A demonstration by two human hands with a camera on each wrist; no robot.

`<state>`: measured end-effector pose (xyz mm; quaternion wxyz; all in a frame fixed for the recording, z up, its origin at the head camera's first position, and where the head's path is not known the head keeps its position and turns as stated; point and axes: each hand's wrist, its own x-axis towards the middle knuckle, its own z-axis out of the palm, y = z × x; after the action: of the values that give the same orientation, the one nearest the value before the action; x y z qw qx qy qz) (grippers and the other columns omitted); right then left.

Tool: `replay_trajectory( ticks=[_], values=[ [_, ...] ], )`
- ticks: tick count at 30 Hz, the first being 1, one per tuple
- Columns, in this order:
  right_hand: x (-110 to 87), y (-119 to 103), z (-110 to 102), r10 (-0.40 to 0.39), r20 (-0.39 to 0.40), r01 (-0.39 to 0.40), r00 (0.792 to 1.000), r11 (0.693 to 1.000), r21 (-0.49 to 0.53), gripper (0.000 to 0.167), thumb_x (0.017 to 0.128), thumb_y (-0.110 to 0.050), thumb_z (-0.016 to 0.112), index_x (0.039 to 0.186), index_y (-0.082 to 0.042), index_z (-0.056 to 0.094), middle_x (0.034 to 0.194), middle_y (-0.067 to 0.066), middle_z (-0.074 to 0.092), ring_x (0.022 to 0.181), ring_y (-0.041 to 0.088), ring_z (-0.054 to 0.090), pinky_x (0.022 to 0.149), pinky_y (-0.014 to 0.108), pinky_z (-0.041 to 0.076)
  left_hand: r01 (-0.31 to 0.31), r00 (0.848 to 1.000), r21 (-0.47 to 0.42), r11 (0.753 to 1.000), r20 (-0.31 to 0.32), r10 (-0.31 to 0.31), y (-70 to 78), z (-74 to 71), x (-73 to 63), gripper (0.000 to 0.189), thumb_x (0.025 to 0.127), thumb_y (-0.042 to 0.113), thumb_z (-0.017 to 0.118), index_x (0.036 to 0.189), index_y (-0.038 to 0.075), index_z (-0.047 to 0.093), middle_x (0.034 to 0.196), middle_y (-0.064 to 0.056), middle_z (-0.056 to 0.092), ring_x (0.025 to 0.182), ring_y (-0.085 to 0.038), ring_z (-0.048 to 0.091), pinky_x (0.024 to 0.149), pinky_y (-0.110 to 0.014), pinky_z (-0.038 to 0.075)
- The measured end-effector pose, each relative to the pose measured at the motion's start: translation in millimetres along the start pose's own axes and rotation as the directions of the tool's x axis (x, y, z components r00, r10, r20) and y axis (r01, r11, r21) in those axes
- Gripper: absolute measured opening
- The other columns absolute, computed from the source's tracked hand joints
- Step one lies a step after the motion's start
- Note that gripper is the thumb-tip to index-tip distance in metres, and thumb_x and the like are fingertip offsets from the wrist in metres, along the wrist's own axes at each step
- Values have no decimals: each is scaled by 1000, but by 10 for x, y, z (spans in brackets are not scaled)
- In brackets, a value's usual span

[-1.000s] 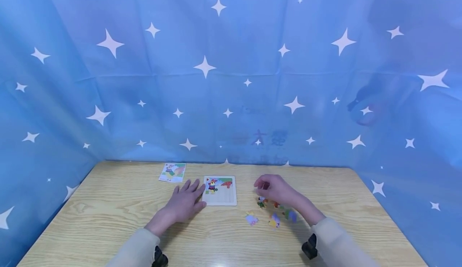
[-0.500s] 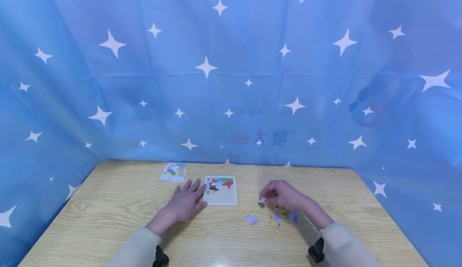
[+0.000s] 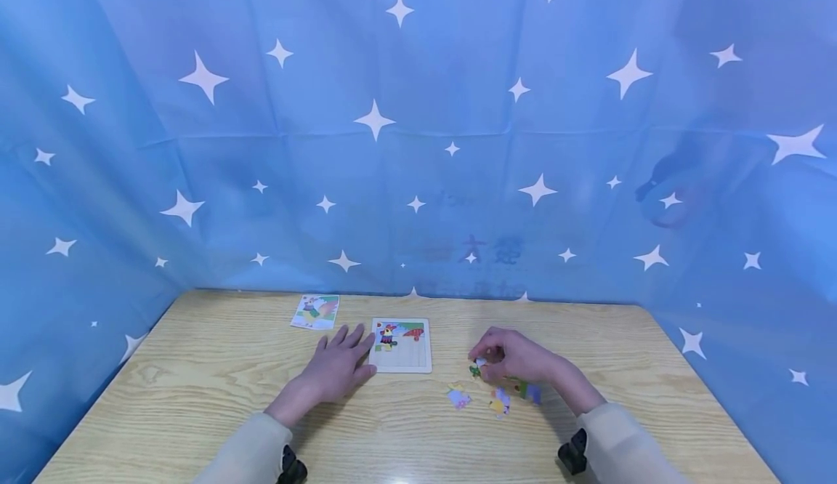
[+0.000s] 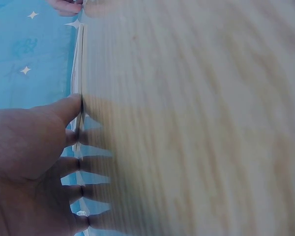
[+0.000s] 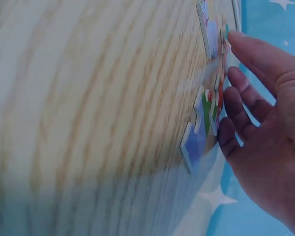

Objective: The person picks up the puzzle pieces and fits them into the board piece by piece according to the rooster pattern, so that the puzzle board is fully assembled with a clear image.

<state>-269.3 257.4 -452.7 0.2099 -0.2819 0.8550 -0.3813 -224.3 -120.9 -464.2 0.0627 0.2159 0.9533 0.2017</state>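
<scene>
Your left hand (image 3: 336,371) is spread out palm-down on the wood-grain table (image 3: 216,375), left of centre in the lower part of the head view, thumb and index tips right at the left edge of the puzzle tray (image 3: 407,362). That tray's in the lower middle, partly filled: rooster up in its left half, a red bit on the right, bare along the bottom. Your right hand (image 3: 516,357), lower right of centre, has curled fingers, thumb and index around a small green-and-white jigsaw piece (image 3: 475,371); can't tell if you're actually pinching it or just touching it. Just below your hand you've got a lilac piece (image 3: 458,398), a yellow-and-purple one (image 3: 500,401) and a purple one (image 3: 533,394) at the right end. A picture card (image 3: 315,312) lies beyond your left hand, and a blue star-print curtain (image 3: 418,157) fills the upper frame.
</scene>
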Motion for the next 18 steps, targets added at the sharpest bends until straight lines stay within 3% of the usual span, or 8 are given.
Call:
replay_trajectory(
  ticks=[9, 18],
  values=[
    [-24, 42, 22, 0, -22, 0, 1000, 1000, -7, 30, 94, -13, 77, 124, -10, 72, 100, 12, 54, 79, 22, 44, 66, 32, 40, -32, 999, 0, 999, -19, 32, -43, 49, 23, 60, 107, 35, 56, 156, 1, 43, 160, -27, 33, 147, -54, 23, 110, -76, 20],
    [-29, 91, 43, 25, -118, -31, 993, 998, -49, 34, 91, -19, 82, 121, -8, 73, 99, 6, 57, 81, 19, 48, 67, 30, 44, 7, 1000, -5, 1000, 6, -7, 37, -25, -7, 59, 107, 32, 58, 155, 2, 44, 162, -25, 32, 149, -51, 23, 112, -73, 20]
  ],
)
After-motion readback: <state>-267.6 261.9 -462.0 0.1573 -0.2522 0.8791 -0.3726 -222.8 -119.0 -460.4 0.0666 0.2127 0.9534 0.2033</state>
